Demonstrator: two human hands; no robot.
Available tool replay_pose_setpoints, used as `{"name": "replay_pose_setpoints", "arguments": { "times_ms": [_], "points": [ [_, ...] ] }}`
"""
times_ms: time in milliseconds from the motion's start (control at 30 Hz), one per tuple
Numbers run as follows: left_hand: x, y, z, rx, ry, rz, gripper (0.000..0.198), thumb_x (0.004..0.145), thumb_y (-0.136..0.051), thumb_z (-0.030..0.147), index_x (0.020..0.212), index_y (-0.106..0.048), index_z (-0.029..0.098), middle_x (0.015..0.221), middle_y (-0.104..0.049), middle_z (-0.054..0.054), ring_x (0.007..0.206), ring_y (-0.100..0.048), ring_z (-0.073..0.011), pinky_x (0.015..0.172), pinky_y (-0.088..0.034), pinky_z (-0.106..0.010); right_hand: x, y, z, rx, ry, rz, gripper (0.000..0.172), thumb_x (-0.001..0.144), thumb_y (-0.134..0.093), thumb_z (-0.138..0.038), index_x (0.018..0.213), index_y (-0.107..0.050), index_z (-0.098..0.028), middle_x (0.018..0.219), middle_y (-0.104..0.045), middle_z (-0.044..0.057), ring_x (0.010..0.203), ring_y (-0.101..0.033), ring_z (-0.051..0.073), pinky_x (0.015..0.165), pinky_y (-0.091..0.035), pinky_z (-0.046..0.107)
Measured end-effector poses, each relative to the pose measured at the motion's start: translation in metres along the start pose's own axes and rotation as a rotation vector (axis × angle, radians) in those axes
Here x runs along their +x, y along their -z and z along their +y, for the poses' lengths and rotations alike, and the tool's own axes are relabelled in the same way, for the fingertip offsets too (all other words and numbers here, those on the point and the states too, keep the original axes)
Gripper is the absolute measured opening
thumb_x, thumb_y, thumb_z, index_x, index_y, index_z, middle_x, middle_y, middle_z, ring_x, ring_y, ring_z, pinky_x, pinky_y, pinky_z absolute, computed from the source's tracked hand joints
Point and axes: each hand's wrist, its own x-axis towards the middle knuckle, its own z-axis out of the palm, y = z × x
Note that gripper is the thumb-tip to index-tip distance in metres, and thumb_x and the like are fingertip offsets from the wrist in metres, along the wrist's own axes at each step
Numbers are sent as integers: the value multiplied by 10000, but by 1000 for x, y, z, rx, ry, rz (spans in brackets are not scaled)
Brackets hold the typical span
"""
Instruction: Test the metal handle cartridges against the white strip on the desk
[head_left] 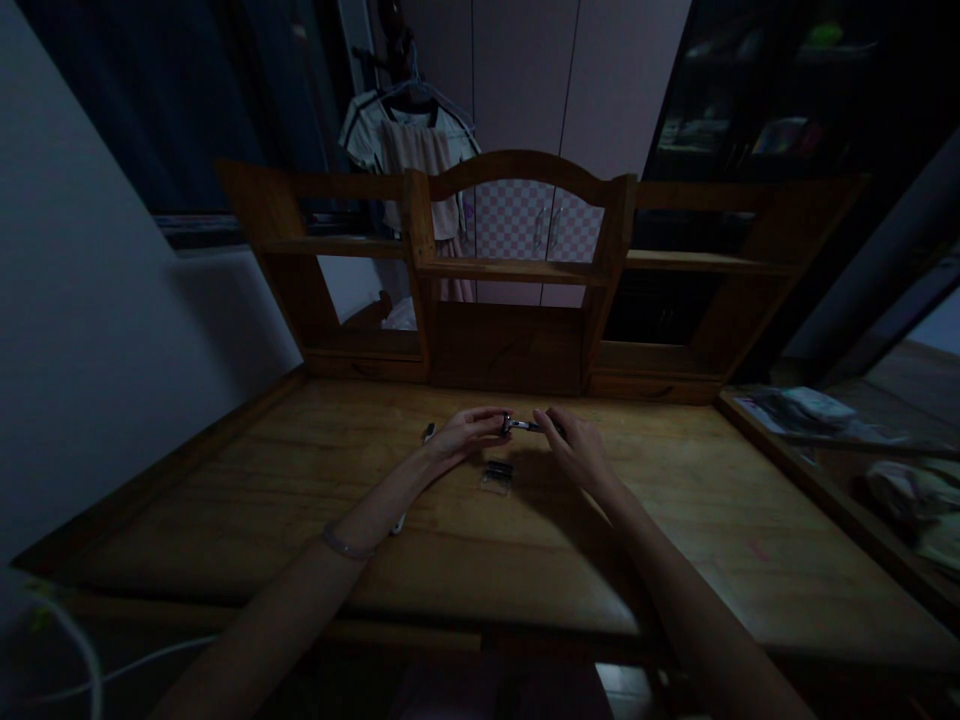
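Observation:
Both of my hands meet above the middle of a wooden desk (262, 500). My left hand (469, 435) pinches one end of a small dark metal tool (521, 425), and my right hand (577, 450) grips its other end. The tool is too small and dim to name. Just below the hands, a small clear packet with dark contents (497, 476) lies on the desk. A thin bracelet (345, 545) circles my left wrist. A slim pale object (427, 433) peeks out behind my left wrist.
A wooden shelf unit (517, 270) stands along the desk's back edge. Clothes on a hanger (409, 140) hang behind it. Papers and clutter (825, 415) lie at the right side. A white cable (82, 670) curls at the lower left.

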Motion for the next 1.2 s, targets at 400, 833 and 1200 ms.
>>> {"name": "replay_pose_setpoints", "arguments": {
  "times_ms": [400,833,1200],
  "points": [
    [2,5,-2,-14,-4,8,357,772,-697,243,1106,-635,134,1051,-655,-109,888,-632,-165,872,-497,-336,0,-2,3,-12,-3,-12,428,931,-330,-526,779,-568,-204,719,-604,30,667,-550,159,615,-333,250],
    [-25,36,38,664,-198,472,307,722,-671,413,869,-669,143,805,-673,-70,762,-615,-188,726,-456,-283,-4,-10,13,87,38,-82,365,920,-366,-493,916,-586,-202,801,-631,32,706,-555,161,641,-383,254],
    [-111,46,16,1317,53,461,202,667,-633,253,851,-638,172,865,-643,-100,883,-583,-281,755,-365,-318,-9,12,5,-60,34,91,376,924,-353,-517,927,-553,-199,718,-645,30,579,-584,157,542,-342,234]
  ]
}}
